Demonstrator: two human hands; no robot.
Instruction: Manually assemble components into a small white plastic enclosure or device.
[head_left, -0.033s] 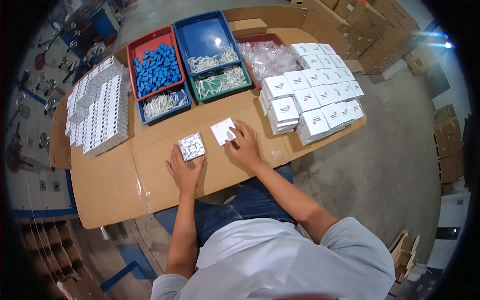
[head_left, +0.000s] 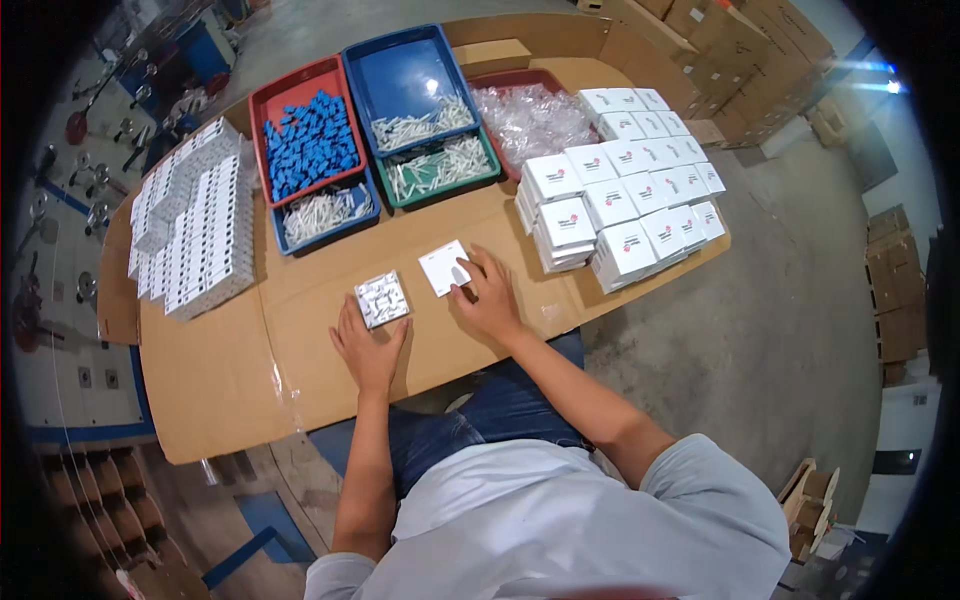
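Two small square pieces lie flat in front of me, side by side, with a narrow gap between them. By my left hand (head_left: 371, 350) is the patterned square (head_left: 382, 299), white and broken up all over by small grey and dark shapes, too fine to make out; my fingers are at its left edge and my thumb is near its close right corner. The plain white square (head_left: 441, 267) sits slightly farther from me, turned at an angle, its face nearly bare, its right side partly covered by the fingers of my right hand (head_left: 488, 298).
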